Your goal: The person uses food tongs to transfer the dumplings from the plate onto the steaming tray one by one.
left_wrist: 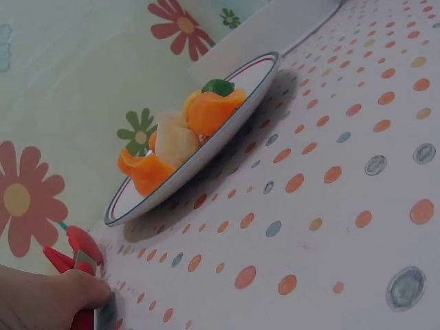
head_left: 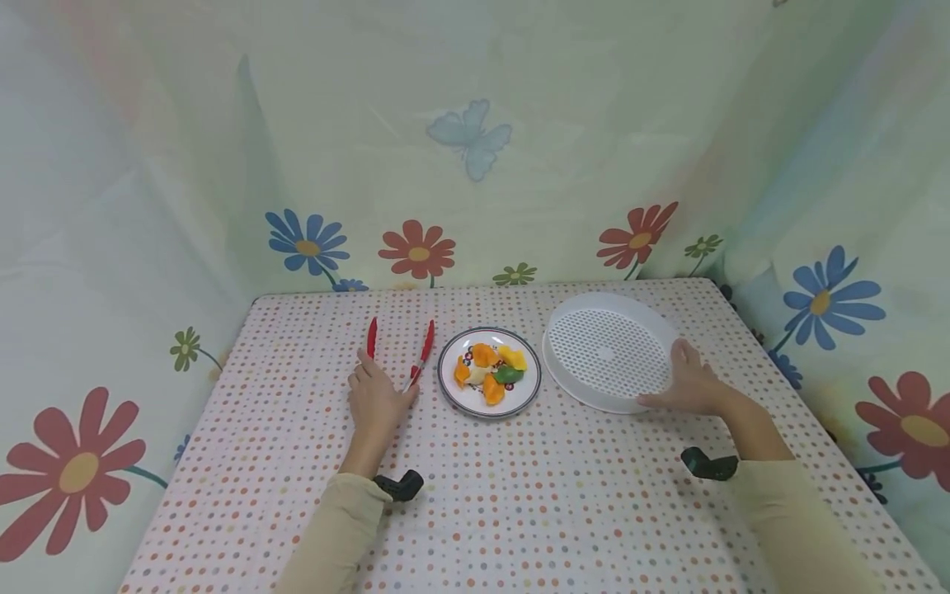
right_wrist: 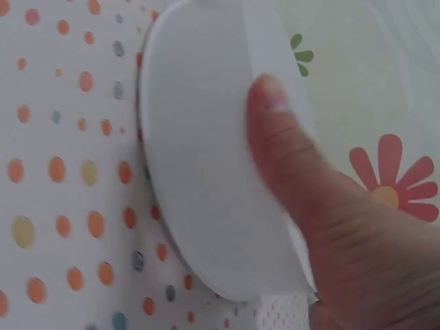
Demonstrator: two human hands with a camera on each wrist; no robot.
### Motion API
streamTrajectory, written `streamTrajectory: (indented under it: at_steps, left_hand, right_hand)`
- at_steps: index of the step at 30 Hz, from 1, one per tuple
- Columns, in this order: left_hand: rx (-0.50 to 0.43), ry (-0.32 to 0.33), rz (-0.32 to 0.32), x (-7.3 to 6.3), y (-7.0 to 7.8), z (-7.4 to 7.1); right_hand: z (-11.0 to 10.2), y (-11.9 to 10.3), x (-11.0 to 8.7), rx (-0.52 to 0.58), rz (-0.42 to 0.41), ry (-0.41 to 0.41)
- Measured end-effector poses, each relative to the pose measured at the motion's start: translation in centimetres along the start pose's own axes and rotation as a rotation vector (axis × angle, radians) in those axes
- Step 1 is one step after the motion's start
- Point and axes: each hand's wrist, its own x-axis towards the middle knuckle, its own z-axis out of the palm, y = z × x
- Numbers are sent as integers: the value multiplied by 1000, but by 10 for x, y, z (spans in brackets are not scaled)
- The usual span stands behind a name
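My left hand holds a pair of tongs with red ends and metal arms, spread apart and pointing away from me. In the left wrist view, the thumb lies against the tongs. Right of them is a round white plate with a dark rim, bearing several small folded dumpling-like pieces in orange, yellow, green and cream. My right hand grips the right side of a round white perforated tray. Its thumb presses the tray's smooth outer wall in the right wrist view; the other fingers are mostly hidden there.
A dotted cloth covers the table. Flower-printed curtains hang behind it and on both sides. A dark strap piece sits at the left wrist, another dark piece at the right.
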Motion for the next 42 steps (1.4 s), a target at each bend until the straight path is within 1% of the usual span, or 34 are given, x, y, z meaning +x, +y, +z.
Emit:
streamTrajectory:
  at_steps: [3, 6, 11, 14, 16, 18, 20, 23, 26, 28, 34, 38, 40, 42]
  left_hand:
    - [10, -11, -22, -1, 2, 0]
    - [16, -10, -41, -1, 6, 1]
    - [-29, 23, -51, 2, 6, 2]
    - [-44, 54, -34, 4, 0, -1]
    - [-52, 82, -12, 4, -4, -6]
    - [-81, 98, 13, 5, -8, -9]
    - [-115, 95, 39, 5, -12, -13]
    - [-144, 59, 67, 3, -18, -19]
    - [-139, 31, 104, -3, -20, -26]
    - [-121, 25, 147, -10, -20, -32]
    - [-71, -7, 255, -36, -21, -46]
    - [-36, -25, 306, -53, -20, -53]
    - [-12, -31, 327, -59, -17, -54]
    - [4, -41, 330, -62, -14, -54]
  right_hand:
    - [-5, 6, 3, -19, 6, -10]
    - [-7, 11, 7, 5, 10, -37]
    - [-5, 12, 9, 31, 19, -56]
    - [-3, 8, 8, 34, 21, -49]
    - [-1, 7, 8, 38, 21, -49]
    - [0, 6, 9, 40, 21, -49]
    - [2, 7, 10, 45, 17, -49]
    - [2, 10, 10, 53, -1, -44]
    - [1, 14, 11, 54, -9, -36]
    - [0, 15, 11, 47, -2, -34]
    - [-4, 12, 12, 25, 22, -43]
    - [-4, 11, 12, 18, 23, -52]
    - [-5, 11, 12, 19, 24, -58]
    - [-5, 11, 12, 13, 30, -64]
